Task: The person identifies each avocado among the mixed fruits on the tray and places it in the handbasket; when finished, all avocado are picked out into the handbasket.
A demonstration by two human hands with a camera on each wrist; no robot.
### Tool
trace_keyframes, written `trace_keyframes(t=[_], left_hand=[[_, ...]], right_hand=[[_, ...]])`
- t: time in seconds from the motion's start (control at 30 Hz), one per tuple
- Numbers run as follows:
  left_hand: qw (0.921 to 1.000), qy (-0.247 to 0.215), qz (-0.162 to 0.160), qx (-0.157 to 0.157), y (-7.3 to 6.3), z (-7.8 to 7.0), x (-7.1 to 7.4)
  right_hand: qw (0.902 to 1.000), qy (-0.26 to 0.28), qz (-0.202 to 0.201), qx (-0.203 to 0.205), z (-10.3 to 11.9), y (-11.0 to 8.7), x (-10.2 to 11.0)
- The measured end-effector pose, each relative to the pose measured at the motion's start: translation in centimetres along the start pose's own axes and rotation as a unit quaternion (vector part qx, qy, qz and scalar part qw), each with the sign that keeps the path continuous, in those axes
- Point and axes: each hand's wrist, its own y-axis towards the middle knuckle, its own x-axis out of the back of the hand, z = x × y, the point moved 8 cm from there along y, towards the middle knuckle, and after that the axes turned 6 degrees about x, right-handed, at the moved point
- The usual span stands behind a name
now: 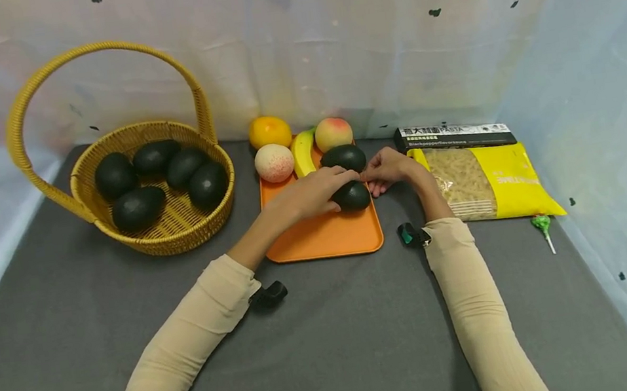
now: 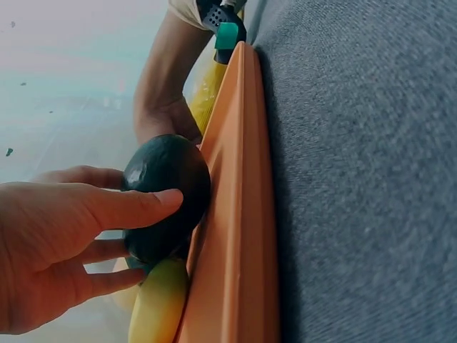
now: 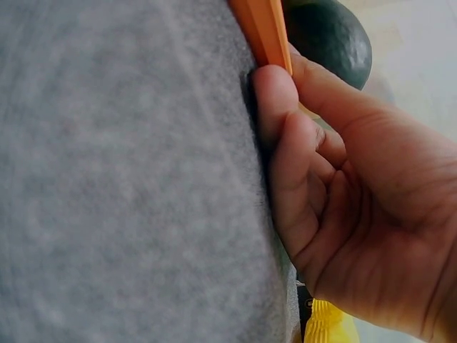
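My left hand [image 1: 310,194] grips a dark green avocado [image 1: 354,198] over the right side of the orange tray [image 1: 325,241]. In the left wrist view its thumb lies across the avocado [image 2: 168,168], with the other fingers around the far side. At the tray's right edge, my right hand [image 1: 392,167] pinches the rim between thumb and index finger; the right wrist view shows the tray rim [image 3: 271,36] between them. A second avocado [image 1: 344,157] lies just behind the gripped one. Behind and to the left on the tray are a banana [image 1: 303,154] and a speckled peach [image 1: 274,163].
A yellow wicker basket [image 1: 177,241] with several avocados stands at the left, its tall handle upright. An orange [image 1: 269,132] and another peach [image 1: 333,134] sit at the tray's back. On the right lie a pasta box [image 1: 454,136], a yellow pasta bag [image 1: 510,179] and a green lollipop [image 1: 541,223].
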Motion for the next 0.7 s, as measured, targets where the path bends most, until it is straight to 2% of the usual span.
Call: trace_keyframes(t=[0.13, 0.27, 0.37, 0.53, 0.7], left_hand=[[0.9999, 0.002, -0.012, -0.012, 0.0, -0.1, 0.1], [0.9982, -0.016, -0.052, -0.024, 0.0, -0.2, 0.4], [0.9954, -0.044, -0.084, -0.018, -0.1, -0.2, 1.0], [0.9872, -0.074, -0.141, 0.003, -0.7, -0.4, 3.5], [0.9731, -0.082, -0.215, 0.005, -2.1, -0.4, 6.8]], right_hand=[[1.0, 0.003, 0.001, 0.0, -0.1, 0.1, 0.0], [1.0, -0.002, 0.002, 0.001, -0.2, 0.1, 0.1], [0.9999, -0.014, -0.007, 0.0, -0.2, 0.2, 0.3], [1.0, -0.002, -0.007, -0.004, -0.2, 0.2, 0.3], [0.9999, 0.009, 0.003, -0.014, -0.2, 0.2, 0.0]])
